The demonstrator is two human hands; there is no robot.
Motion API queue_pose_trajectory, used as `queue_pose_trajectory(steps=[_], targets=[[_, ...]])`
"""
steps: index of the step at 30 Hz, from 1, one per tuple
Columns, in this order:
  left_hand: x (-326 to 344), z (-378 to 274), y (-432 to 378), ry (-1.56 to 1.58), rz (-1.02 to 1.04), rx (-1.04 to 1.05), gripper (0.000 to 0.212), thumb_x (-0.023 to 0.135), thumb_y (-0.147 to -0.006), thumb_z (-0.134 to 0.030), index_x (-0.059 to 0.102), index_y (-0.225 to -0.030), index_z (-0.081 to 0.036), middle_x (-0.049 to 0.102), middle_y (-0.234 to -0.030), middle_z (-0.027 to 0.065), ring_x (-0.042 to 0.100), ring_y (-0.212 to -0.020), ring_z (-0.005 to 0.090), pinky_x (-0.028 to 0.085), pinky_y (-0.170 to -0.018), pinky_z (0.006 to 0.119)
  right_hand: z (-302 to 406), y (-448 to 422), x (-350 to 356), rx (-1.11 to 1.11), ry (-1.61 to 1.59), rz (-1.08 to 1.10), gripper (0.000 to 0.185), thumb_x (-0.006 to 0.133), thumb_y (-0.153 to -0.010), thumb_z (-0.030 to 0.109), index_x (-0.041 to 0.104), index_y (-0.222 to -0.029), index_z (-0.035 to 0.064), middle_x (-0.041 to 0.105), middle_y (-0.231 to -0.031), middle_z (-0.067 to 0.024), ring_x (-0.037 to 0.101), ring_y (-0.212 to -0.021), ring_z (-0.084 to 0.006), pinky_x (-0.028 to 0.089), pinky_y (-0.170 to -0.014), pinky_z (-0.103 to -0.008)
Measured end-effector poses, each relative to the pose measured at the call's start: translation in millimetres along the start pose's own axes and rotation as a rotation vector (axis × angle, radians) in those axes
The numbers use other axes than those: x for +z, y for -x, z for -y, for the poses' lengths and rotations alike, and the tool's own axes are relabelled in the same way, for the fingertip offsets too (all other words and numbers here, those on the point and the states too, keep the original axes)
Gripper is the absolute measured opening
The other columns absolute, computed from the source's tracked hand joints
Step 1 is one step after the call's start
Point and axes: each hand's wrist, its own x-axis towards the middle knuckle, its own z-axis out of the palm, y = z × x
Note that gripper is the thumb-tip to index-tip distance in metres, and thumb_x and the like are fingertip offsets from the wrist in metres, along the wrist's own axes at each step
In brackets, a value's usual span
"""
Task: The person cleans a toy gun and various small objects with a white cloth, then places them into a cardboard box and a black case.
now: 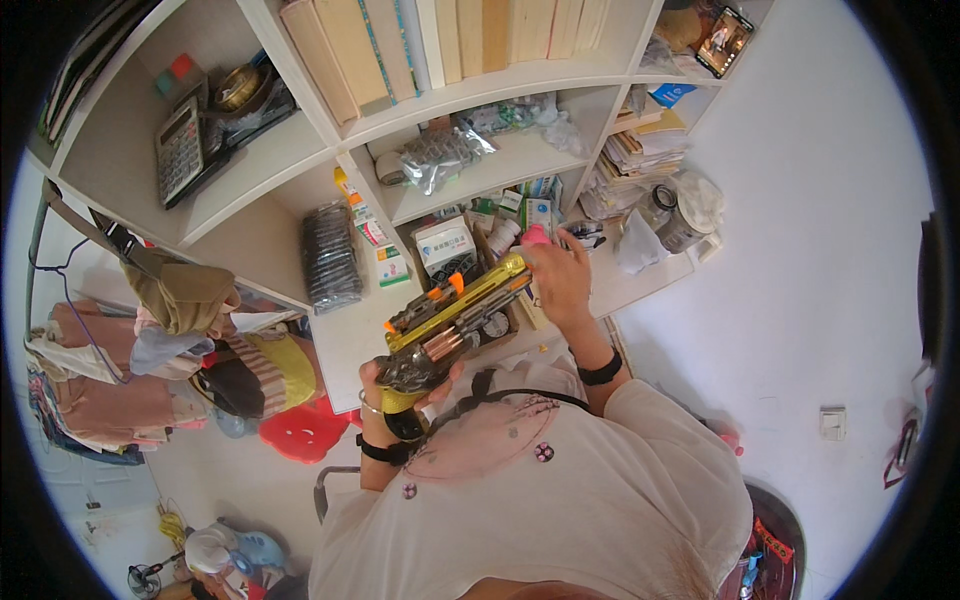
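My left hand (409, 386) is wrapped around the yellow grip of a toy revolver (450, 315), which has a gold-coloured barrel top, a dark frame and a copper-coloured cylinder. On top of it sits a black scope (424, 303) with orange ends. The barrel points up and to the right. My right hand (559, 281) is at the muzzle end, its fingertips by a pink item (535, 235); whether they grip the muzzle or that item is not clear. Beneath the barrel stands a cardboard box (487, 339) holding a white carton (446, 244) and round-topped things.
White shelving rises ahead, with books (480, 45), a calculator (180, 154) and plastic bags (442, 154). Black packaged items (330, 259) stand left on the desk (346, 356). Glass jars (679, 221) stand right. Hanging clothes (247, 375) and a red stool (307, 431) are at the left.
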Motion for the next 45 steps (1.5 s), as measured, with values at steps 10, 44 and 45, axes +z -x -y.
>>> queue_pose_trajectory(steps=[10, 44, 45], targets=[[-6, 8, -2, -0.246, -0.090, -0.160, 0.093, 0.067, -0.058, -0.043, 0.034, -0.128, 0.009, 0.053, -0.109, 0.0227, 0.054, -0.087, 0.0212, 0.045, -0.075, 0.027, 45, -12, -12, -0.091, -0.483, -0.138, 0.030, 0.051, -0.085, 0.032, 0.060, -0.096, 0.0058, 0.059, -0.084, -0.0136, 0.057, -0.075, -0.0337, 0.047, -0.067, -0.0384], [9, 10, -11, -0.461, -0.139, -0.208, 0.073, 0.062, -0.074, -0.039, 0.036, -0.127, 0.004, 0.054, -0.105, 0.0130, 0.052, -0.089, 0.0167, 0.043, -0.072, 0.025, 69, -14, -8, -0.382, -0.345, -0.139, 0.012, 0.063, -0.075, 0.021, 0.061, -0.081, 0.0109, 0.060, -0.086, -0.0022, 0.059, -0.084, -0.0164, 0.042, -0.093, -0.0410], [6, 12, -11, -0.461, -0.140, -0.206, 0.073, 0.062, -0.074, -0.039, 0.036, -0.127, 0.004, 0.054, -0.105, 0.0130, 0.052, -0.089, 0.0167, 0.043, -0.072, 0.025, 69, -14, -7, -0.371, -0.344, -0.161, 0.010, 0.062, -0.076, 0.019, 0.062, -0.081, 0.0110, 0.061, -0.087, -0.0031, 0.059, -0.084, -0.0170, 0.043, -0.091, -0.0413]])
